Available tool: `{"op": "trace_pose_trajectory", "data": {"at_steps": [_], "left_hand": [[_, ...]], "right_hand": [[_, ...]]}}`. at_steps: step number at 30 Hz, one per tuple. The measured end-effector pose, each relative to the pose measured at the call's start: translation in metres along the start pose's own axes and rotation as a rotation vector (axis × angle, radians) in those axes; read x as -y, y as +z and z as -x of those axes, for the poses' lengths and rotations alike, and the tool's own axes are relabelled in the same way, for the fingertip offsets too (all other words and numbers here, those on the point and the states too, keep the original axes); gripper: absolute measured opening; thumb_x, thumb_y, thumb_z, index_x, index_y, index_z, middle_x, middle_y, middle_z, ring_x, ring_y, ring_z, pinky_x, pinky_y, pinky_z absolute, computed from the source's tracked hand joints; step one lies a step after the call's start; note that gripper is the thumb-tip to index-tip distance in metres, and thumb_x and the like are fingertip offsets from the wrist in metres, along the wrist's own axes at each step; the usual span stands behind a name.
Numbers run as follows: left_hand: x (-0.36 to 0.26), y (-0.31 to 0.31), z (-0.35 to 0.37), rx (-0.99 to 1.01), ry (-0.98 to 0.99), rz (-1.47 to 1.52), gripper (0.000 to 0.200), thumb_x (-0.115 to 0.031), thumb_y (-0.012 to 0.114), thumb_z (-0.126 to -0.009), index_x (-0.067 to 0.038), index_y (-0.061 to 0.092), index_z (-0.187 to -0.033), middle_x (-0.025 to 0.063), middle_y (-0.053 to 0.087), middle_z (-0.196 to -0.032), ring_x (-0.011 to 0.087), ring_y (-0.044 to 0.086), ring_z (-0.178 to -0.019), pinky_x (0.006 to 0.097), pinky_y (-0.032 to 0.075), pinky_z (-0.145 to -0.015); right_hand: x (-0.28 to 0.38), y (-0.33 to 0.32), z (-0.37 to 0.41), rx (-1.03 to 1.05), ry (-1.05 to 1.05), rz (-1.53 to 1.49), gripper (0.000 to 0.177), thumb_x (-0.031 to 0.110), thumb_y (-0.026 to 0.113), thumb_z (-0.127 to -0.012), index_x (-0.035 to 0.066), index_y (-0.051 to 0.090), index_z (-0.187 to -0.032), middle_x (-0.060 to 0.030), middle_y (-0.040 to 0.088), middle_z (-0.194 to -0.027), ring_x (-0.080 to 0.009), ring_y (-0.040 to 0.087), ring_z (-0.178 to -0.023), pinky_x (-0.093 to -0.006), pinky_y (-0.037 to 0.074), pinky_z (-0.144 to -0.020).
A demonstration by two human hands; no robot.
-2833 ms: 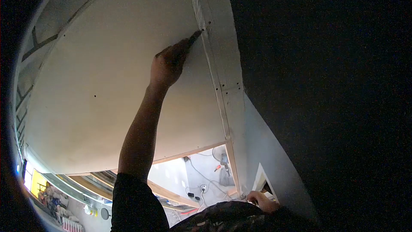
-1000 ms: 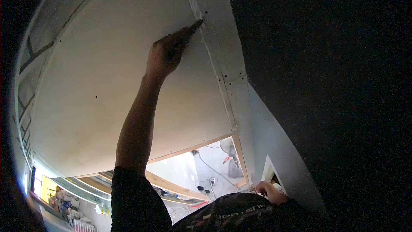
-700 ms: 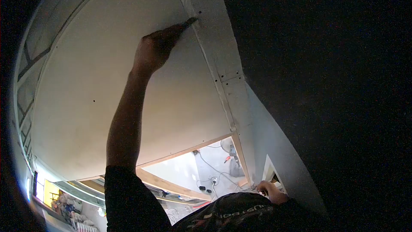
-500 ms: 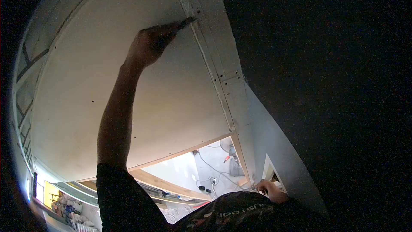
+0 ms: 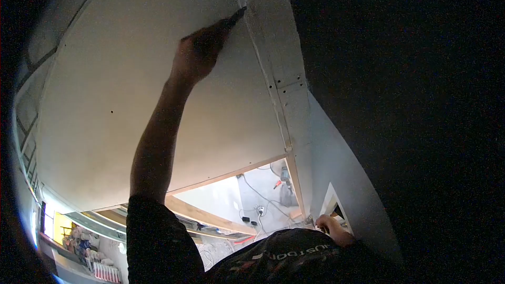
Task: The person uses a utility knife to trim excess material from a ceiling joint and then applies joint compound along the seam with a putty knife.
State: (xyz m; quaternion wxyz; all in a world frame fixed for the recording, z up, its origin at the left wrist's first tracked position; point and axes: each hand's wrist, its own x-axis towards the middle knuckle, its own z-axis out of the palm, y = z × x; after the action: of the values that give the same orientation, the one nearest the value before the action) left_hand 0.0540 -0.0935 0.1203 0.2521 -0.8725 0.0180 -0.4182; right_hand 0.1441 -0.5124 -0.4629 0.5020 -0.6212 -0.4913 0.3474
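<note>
Nearest, the dark shirt [image 5: 294, 265] carries white lettering too skewed to read, and the right hand [image 5: 331, 226] sits by the wall opening [image 5: 330, 205], its fingers too dim to judge. Overhead, the left hand [image 5: 200, 52] is clenched around a dark tool [image 5: 235, 17]. The tool's tip juts past the fingers and touches the seam between the ceiling panel [image 5: 131, 73] and the pale strip [image 5: 268, 37].

Interior under construction, mid fit-out. A bare, unpainted plasterboard sheet [image 5: 131, 73] is fixed overhead, and the seam [image 5: 273, 68] beside it shows open screw holes. Exposed timber framing [image 5: 226, 176] edges an unclosed opening. Loose cables [image 5: 258, 197] trail across the floor below (other items there are too small to identify).
</note>
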Motion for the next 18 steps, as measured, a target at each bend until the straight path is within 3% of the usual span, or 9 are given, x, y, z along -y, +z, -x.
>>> {"op": "trace_pose_trajectory", "data": {"at_steps": [2,6,9,11,13,16,18], "left_hand": [[-0.016,0.001,0.006,0.017,-0.144,0.105,0.038,-0.013,0.058,-0.102,-0.016,0.061,-0.140,0.0140,0.071,-0.125,0.0312,0.071,-0.110,0.0429,0.060,-0.092],[-0.021,0.005,0.021,0.137,-0.130,0.080,0.036,-0.012,0.059,-0.102,-0.012,0.062,-0.138,0.0159,0.071,-0.124,0.0320,0.070,-0.111,0.0431,0.059,-0.092],[-0.010,0.020,0.032,0.002,-0.256,0.200,0.033,-0.010,0.063,-0.099,-0.008,0.066,-0.131,0.0154,0.073,-0.120,0.0334,0.072,-0.106,0.0434,0.058,-0.092],[-0.002,0.013,0.018,-0.009,-0.177,0.172,0.033,-0.011,0.064,-0.099,-0.009,0.066,-0.131,0.0148,0.073,-0.119,0.0328,0.072,-0.106,0.0436,0.058,-0.092],[0.005,0.004,0.003,-0.016,-0.097,0.148,0.033,-0.011,0.065,-0.098,-0.009,0.066,-0.131,0.0142,0.073,-0.118,0.0322,0.073,-0.105,0.0439,0.058,-0.092],[0.011,-0.008,-0.014,-0.001,0.002,0.130,0.034,-0.012,0.064,-0.099,-0.013,0.066,-0.132,0.0128,0.073,-0.120,0.0317,0.072,-0.107,0.0427,0.059,-0.093],[0.011,-0.011,-0.021,0.044,-0.011,0.124,0.035,-0.013,0.063,-0.100,-0.018,0.066,-0.134,0.0112,0.072,-0.123,0.0315,0.072,-0.108,0.0417,0.059,-0.093]], "right_hand": [[-0.011,0.001,-0.004,-0.042,-0.078,-0.016,0.034,0.016,0.078,-0.082,0.011,0.057,-0.109,-0.0042,0.055,-0.093,-0.0166,0.051,-0.079,-0.0311,0.043,-0.072],[-0.035,0.007,-0.008,-0.193,-0.088,0.074,0.036,0.018,0.083,-0.078,0.011,0.057,-0.103,-0.0039,0.056,-0.094,-0.0162,0.052,-0.079,-0.0310,0.043,-0.071],[-0.053,0.002,-0.019,0.052,-0.015,0.019,0.044,0.018,0.088,-0.073,0.010,0.056,-0.103,-0.0039,0.056,-0.094,-0.0155,0.053,-0.079,-0.0314,0.044,-0.069],[-0.051,0.012,-0.014,-0.079,-0.066,-0.033,0.021,0.015,0.072,-0.086,0.008,0.060,-0.101,-0.0044,0.058,-0.087,-0.0150,0.055,-0.073,-0.0310,0.045,-0.066],[-0.046,0.014,-0.010,-0.140,-0.089,-0.059,0.011,0.014,0.065,-0.092,0.007,0.062,-0.101,-0.0046,0.059,-0.083,-0.0148,0.055,-0.070,-0.0307,0.046,-0.065],[-0.046,0.012,-0.010,-0.142,-0.179,0.044,0.011,0.011,0.063,-0.091,0.006,0.062,-0.101,-0.0040,0.059,-0.083,-0.0139,0.054,-0.069,-0.0301,0.045,-0.064],[-0.073,0.019,-0.012,-0.119,-0.047,-0.047,0.010,0.014,0.055,-0.096,0.006,0.061,-0.098,-0.0041,0.059,-0.082,-0.0144,0.054,-0.068,-0.0298,0.044,-0.064]]}}
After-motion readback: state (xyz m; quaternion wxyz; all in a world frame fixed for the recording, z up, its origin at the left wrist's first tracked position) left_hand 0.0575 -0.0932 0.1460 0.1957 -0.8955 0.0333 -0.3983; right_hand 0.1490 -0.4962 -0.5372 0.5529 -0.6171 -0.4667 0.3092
